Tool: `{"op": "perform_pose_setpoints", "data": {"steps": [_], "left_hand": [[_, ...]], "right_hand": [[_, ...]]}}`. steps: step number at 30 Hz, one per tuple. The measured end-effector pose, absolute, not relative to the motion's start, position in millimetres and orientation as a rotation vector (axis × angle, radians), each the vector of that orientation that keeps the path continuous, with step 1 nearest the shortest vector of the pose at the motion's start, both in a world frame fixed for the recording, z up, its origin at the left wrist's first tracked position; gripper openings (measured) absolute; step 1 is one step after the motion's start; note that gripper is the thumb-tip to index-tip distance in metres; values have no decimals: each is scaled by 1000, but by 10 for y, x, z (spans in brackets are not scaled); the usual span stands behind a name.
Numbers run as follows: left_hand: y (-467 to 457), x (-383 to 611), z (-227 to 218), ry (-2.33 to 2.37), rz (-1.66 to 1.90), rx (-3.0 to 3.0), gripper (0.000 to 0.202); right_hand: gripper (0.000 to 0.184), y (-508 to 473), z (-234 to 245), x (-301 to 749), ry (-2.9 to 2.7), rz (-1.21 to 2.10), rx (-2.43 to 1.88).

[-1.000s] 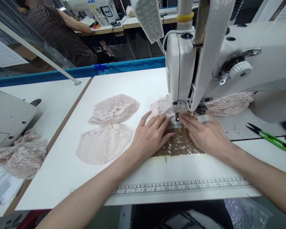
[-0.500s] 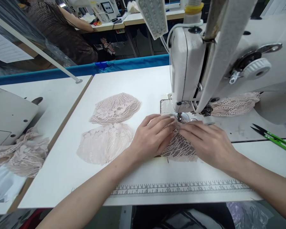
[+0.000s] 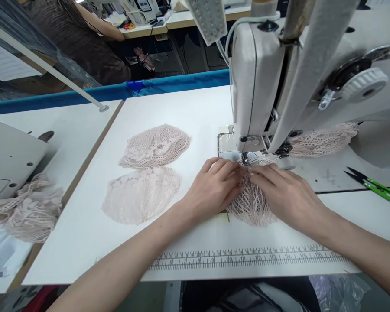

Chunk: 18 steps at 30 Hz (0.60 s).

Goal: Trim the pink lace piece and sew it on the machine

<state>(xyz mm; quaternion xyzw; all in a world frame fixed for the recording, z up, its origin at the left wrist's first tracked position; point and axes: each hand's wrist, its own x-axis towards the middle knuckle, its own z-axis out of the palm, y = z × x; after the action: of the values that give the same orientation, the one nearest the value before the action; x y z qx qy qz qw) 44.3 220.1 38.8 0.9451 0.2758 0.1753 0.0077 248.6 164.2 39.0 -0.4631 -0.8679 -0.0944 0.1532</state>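
A pale pink lace piece [image 3: 251,201] lies under the presser foot [image 3: 245,157] of the white sewing machine [image 3: 258,86]. My left hand [image 3: 216,184] grips its edge just left of the foot, fingertips pinched on the lace. On the other side my right hand [image 3: 284,193] pinches the same lace close to the needle; the exact fingertip hold is partly hidden. The lace fans out toward me between both hands. Left of them, two more lace pieces lie flat, an upper one [image 3: 156,146] and a lower one [image 3: 141,196].
Green-handled thread snips [image 3: 377,186] lie at the right. More lace [image 3: 325,139] sits behind the needle area, and a lace heap [image 3: 35,212] is at far left. A printed ruler [image 3: 230,258] runs along the table's front. Beyond the blue cloth edge [image 3: 182,81], another person [image 3: 74,39] sits.
The lace under the foot has turned and shifted slightly, its lower end now further right and more of its edge showing behind the foot. Both hands stay on it, the left slightly further right.
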Motion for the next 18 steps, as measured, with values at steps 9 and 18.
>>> {"op": "perform_pose_setpoints", "data": {"steps": [9, 18], "left_hand": [[2118, 441, 427, 898, 464, 3096, 40], [2108, 443, 419, 916, 439, 3162, 43]], "right_hand": [[26, 1744, 367, 2529, -2543, -410, -1421], [35, 1732, 389, 2519, -2546, -471, -1452]]}}
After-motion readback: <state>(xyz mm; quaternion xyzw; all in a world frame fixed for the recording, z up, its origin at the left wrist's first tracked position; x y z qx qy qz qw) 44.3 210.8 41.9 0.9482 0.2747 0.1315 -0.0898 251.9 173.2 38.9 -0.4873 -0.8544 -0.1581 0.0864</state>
